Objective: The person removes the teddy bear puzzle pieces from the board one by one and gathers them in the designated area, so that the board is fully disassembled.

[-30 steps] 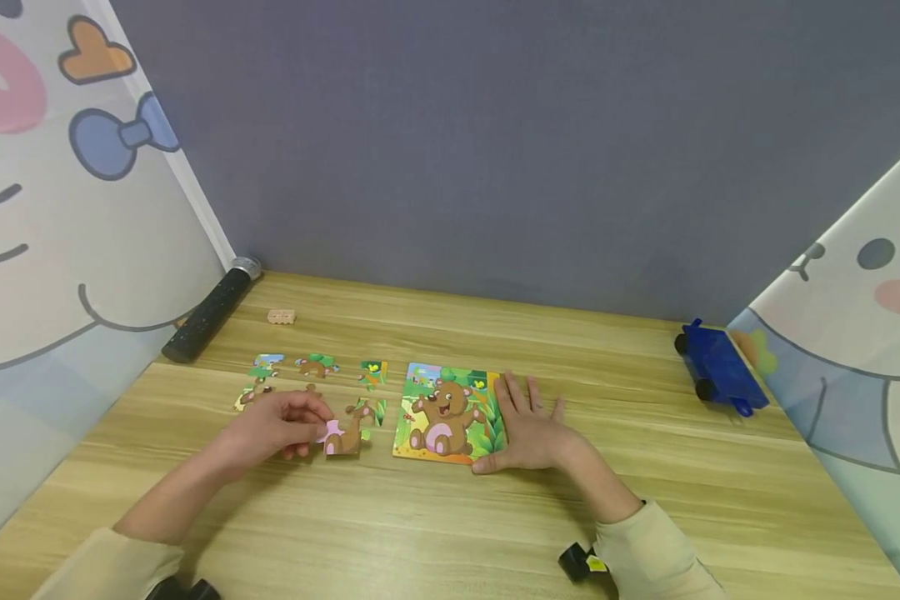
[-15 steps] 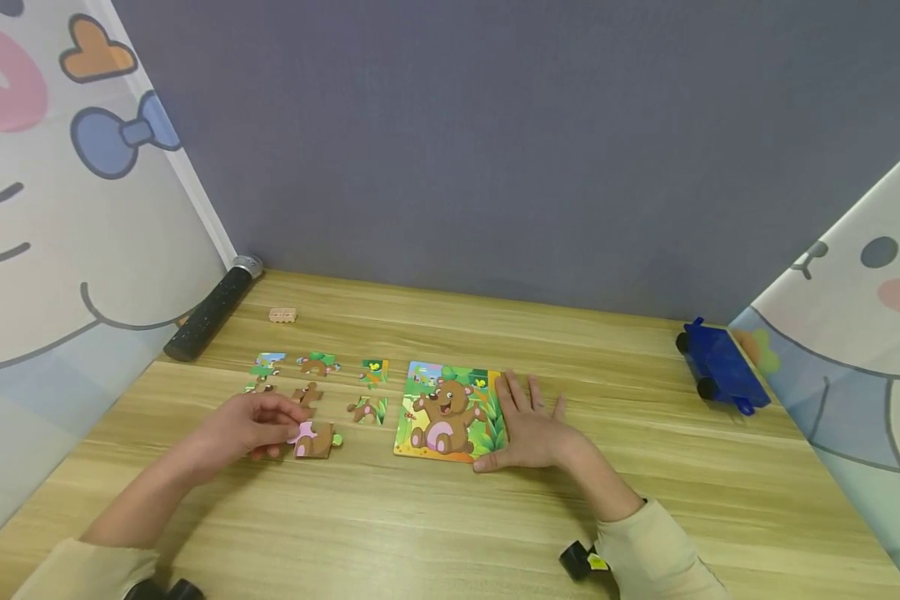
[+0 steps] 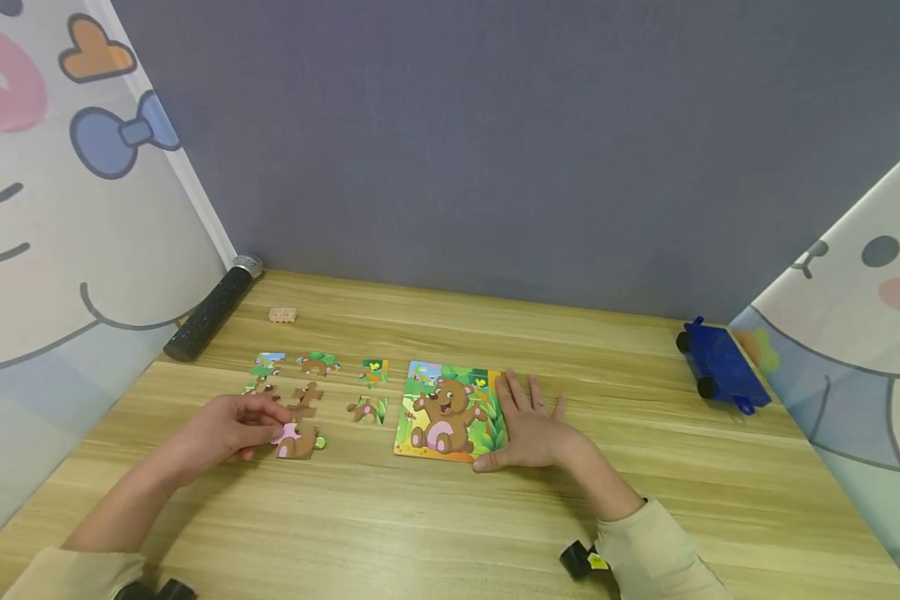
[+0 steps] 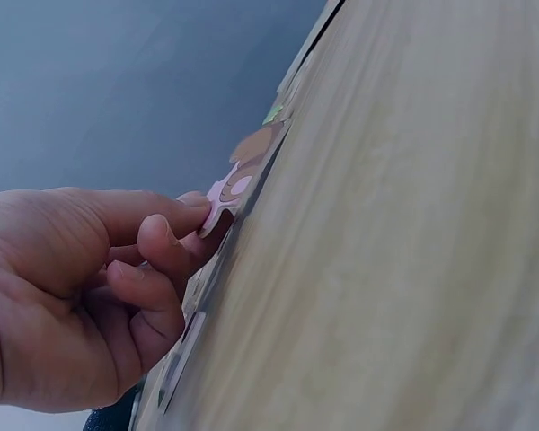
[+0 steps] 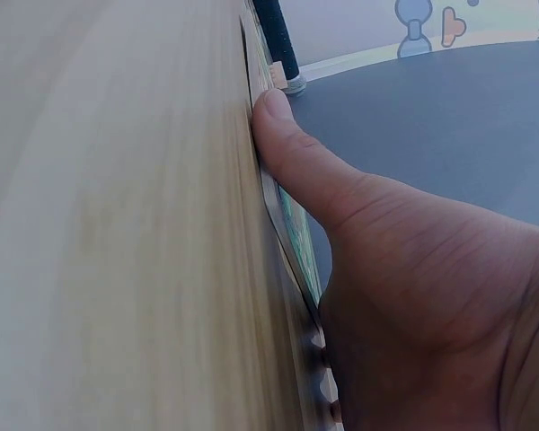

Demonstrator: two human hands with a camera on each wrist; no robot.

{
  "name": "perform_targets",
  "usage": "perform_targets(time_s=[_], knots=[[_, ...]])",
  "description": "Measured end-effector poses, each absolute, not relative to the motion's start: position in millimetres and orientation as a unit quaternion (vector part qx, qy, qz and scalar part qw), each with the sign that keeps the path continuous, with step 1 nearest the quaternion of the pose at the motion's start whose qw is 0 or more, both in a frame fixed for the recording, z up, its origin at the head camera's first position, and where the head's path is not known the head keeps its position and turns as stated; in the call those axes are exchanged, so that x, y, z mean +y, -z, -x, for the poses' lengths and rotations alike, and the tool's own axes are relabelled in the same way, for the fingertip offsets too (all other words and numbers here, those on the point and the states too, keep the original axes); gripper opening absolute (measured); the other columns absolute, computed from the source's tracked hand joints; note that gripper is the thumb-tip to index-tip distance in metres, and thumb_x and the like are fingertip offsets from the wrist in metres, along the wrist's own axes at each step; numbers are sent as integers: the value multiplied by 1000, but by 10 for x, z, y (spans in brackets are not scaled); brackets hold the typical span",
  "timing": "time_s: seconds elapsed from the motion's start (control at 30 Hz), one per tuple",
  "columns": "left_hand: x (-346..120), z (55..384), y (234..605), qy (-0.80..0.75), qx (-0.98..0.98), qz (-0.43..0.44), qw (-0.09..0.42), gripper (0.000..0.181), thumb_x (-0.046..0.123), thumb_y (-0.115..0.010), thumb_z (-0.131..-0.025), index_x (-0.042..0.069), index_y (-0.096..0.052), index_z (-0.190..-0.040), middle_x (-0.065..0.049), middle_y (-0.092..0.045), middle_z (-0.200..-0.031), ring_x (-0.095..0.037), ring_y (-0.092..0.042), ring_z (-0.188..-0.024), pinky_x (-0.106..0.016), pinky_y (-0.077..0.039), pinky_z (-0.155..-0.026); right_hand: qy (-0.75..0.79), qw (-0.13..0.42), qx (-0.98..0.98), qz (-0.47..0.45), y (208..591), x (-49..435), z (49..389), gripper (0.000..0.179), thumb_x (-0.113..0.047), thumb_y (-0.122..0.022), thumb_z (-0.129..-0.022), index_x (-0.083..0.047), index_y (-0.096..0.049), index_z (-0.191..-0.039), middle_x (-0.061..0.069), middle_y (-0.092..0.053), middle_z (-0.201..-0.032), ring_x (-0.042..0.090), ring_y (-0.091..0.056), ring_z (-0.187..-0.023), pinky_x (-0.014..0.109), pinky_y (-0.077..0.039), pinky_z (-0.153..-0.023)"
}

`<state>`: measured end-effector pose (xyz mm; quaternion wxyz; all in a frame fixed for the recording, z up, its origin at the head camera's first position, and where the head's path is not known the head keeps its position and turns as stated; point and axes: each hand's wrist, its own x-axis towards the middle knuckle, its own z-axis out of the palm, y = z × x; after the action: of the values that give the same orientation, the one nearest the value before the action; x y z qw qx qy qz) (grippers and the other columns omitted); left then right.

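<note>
Between thumb and fingers my left hand (image 3: 225,433) pinches a brown and pink puzzle piece (image 3: 297,443) with a green tab. In the left wrist view that puzzle piece (image 4: 251,162) is tilted close to the tabletop. Just beyond it lies a brown puzzle piece (image 3: 305,400), and other loose pieces form rough rows. My right hand (image 3: 532,433) is spread with straight fingers, resting at the right edge of a bear picture board (image 3: 442,412). In the right wrist view the thumb (image 5: 292,148) lies along the board's edge.
On the wooden table (image 3: 420,525), a microphone (image 3: 213,312) lies at the back left beside a small tan block (image 3: 282,315). A blue toy cart (image 3: 722,367) stands at the right. A grey panel (image 3: 495,150) rises behind the table.
My left hand has moved left with the pinched puzzle piece, away from the piece with green leaves and closer below the brown piece. My right hand has stayed on the board.
</note>
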<state>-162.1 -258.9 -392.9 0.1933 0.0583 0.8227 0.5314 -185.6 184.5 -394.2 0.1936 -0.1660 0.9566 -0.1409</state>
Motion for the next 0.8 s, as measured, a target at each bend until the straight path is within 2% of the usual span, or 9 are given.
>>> perform_targets(time_s=[0.17, 0.37, 0.6, 0.8], knots=[[-2626, 1620, 3927, -526, 827, -44, 193, 27, 12, -74, -93, -3, -69, -115, -9, -68, -98, -10, -49, -60, -22, -45, -52, 143, 195, 956, 166, 3943, 1850, 1854, 137, -75, -74, -73, -5, 4, -161, 16, 14, -167, 46, 17, -148, 82, 10, -101], [-2660, 1607, 3935, -514, 836, -46, 185, 23, 8, -71, -94, -4, -68, -113, -8, -64, -95, -11, -47, -57, -23, -41, -49, 144, 193, 956, 167, 3952, 1857, 1855, 137, -75, -74, -73, -5, 4, -161, 16, 14, -167, 46, 17, -148, 82, 10, -101], [-2648, 1594, 3916, -491, 854, -39, 166, 21, 7, -71, -93, -1, -69, -113, -9, -64, -102, -12, -48, -57, -24, -42, -49, 145, 193, 956, 170, 3947, 1863, 1856, 137, -75, -74, -73, -5, 4, -161, 16, 14, -167, 47, 16, -148, 82, 10, -101], [-2583, 1607, 3884, -502, 848, -43, 163, 26, 13, -74, -93, -2, -67, -114, -10, -65, -97, -11, -48, -58, -24, -44, -51, 145, 193, 956, 170, 3947, 1858, 1855, 137, -75, -74, -73, -4, 4, -161, 16, 14, -167, 47, 16, -148, 82, 10, -101]])
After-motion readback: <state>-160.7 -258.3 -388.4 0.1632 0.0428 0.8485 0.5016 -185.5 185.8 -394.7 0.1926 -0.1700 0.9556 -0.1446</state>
